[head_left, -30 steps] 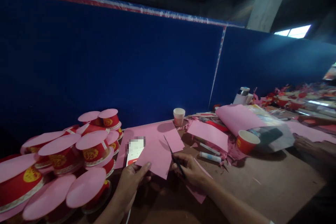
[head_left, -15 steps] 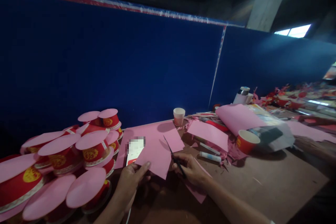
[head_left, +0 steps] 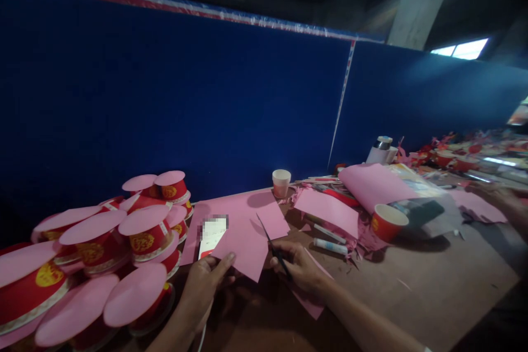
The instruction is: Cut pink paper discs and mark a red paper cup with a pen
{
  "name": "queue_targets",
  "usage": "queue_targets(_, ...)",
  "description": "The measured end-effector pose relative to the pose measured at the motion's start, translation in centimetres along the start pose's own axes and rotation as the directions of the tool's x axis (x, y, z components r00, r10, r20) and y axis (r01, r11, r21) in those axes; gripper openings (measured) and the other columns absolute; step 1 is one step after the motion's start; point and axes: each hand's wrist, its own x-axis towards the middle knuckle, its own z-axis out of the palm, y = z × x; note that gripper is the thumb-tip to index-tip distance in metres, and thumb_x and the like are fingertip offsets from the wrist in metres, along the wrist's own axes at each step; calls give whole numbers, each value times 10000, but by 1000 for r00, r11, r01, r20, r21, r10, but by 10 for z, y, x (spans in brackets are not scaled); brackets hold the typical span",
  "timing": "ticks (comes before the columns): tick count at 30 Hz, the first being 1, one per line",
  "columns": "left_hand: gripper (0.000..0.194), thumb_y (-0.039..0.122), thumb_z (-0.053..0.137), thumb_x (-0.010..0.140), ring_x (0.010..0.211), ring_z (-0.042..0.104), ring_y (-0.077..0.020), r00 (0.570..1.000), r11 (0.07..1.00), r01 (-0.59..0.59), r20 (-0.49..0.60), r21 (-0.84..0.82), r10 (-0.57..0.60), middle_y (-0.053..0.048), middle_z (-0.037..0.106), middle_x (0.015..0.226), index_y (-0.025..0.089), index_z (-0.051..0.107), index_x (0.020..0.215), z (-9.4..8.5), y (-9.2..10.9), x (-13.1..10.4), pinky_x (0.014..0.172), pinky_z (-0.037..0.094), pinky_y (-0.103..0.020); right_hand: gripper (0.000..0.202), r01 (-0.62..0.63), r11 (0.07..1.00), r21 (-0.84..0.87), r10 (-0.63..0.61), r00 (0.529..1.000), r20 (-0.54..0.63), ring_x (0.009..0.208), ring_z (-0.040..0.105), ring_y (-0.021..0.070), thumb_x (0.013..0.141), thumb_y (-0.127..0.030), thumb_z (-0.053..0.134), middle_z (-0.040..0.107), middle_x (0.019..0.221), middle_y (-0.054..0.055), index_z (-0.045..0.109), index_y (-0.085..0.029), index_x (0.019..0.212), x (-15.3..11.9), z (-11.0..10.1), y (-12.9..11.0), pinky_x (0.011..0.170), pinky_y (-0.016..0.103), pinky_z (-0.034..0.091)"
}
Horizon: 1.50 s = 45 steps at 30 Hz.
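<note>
As before, hands (head_left: 247, 278) on pink paper (head_left: 247, 239).

Left hand (head_left: 205, 285) pinches pink paper sheet (head_left: 244, 242); right hand (head_left: 300, 267) grips scissors (head_left: 275, 248), blades at sheet edge; red cups (head_left: 146, 231) stacked left.

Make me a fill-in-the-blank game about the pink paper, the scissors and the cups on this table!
1. The left hand holds a sheet of ____ paper.
2. The right hand holds the ____, with blades pointing up across the paper.
3. The open red cup stands to the ____ of the glue stick.
4. The piled red cups on the left are topped with pink ____.

Missing words: pink; scissors; right; circles
</note>
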Motion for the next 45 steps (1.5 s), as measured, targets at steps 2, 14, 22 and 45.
queue_targets(2,307,357,768,563,562,597,-125,1000,1000,-4,-7,7,4,-14,634,565,110,587,592,1,1,-1,553,512,-228,236,2,1000,11,-2,1000,-4,527,373,68,742,-339,654,537,641,-15,646,-124,839,1,1,2,467,190,267)
queue_targets(14,300,360,768,546,572,602,-140,1000,999,-16,-1,50,16,-35,650,583,103,628,613,3,1,-3,527,505,-228,277,16,1000,5,-16,1000,2,562,416,76,756,-341,643,561,693,0,660,-131,936,1,1,-2,491,181,309)
queue_targets(22,297,344,779,524,554,591,-132,999,1000,-10,-33,20,11,-25,634,562,110,604,574,5,4,-7,517,507,-227,311,69,996,-58,-67,997,45,563,456,94,765,-375,625,594,685,4,669,-136,959,1,-2,-7,537,208,380)
queue_targets(45,289,350,756,557,544,586,-122,1000,1000,-22,-11,13,22,0,615,545,128,571,560,6,9,-9,540,502,-225,324,28,994,-102,-26,1000,17,564,437,94,771,-393,618,596,716,16,661,-135,962,-1,-3,-6,505,204,327)
